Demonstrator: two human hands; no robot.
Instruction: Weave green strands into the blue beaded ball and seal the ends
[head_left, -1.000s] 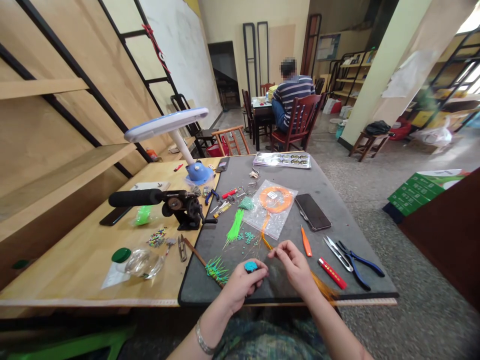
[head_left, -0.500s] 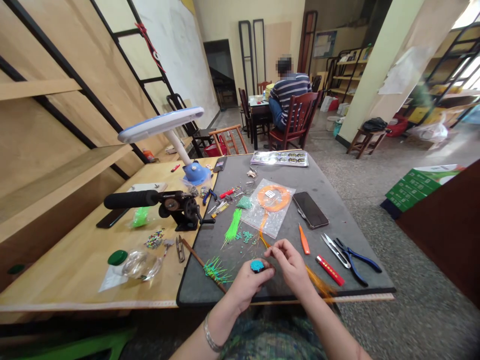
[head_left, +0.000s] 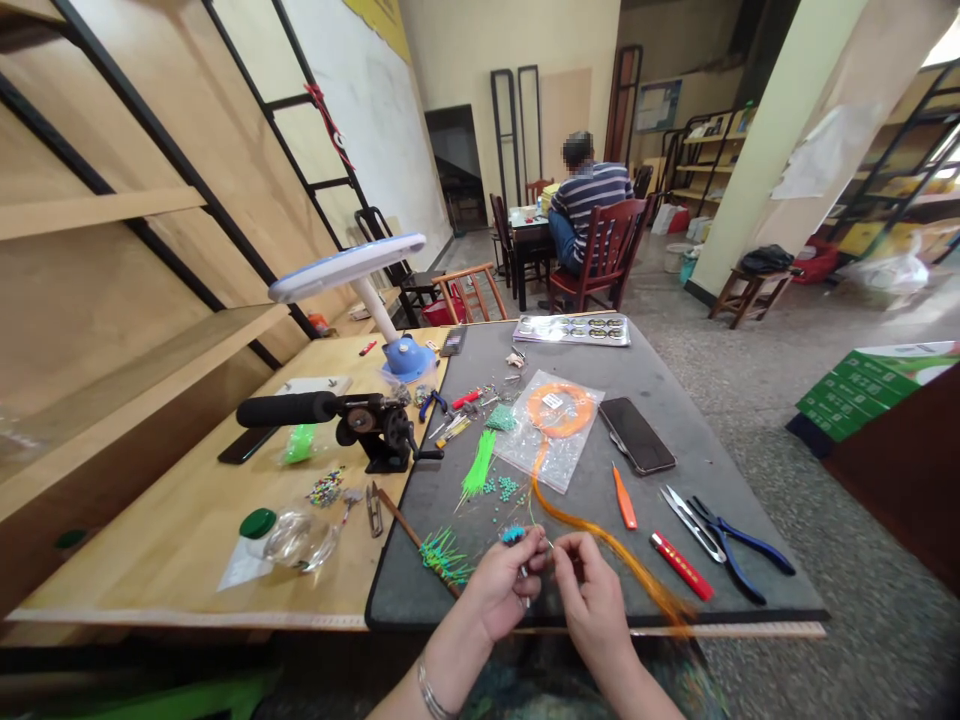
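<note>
My left hand (head_left: 504, 580) is closed around a small bright blue piece with a dark side (head_left: 513, 535), whose top shows above the fingers. Its thumb and forefinger are pinched together at the tips. My right hand (head_left: 591, 590) is just to the right, also pinching. A thin yellow-green strand (head_left: 551, 545) shows between the two hands, its end at my right fingertips. Behind the hands, a bundle of orange fibres (head_left: 600, 535) trails across the grey mat (head_left: 555, 500). Small teal beads (head_left: 507, 488) and a sheaf of bright green strands (head_left: 479, 464) lie beyond my left hand.
Right of my hands lie an orange-handled tool (head_left: 624, 498), thread snips (head_left: 694, 523), blue pliers (head_left: 739, 550), a red case (head_left: 681, 566) and a phone (head_left: 637, 435). A hand-cranked device (head_left: 379, 430), jar (head_left: 300, 540) and lamp (head_left: 405, 355) stand left. Another person (head_left: 592, 205) sits far off.
My left hand has turned, tilting the blue piece, and its thumb and forefinger now pinch. My right hand has moved slightly lower. More of the orange bundle shows. The camera view has shifted.
</note>
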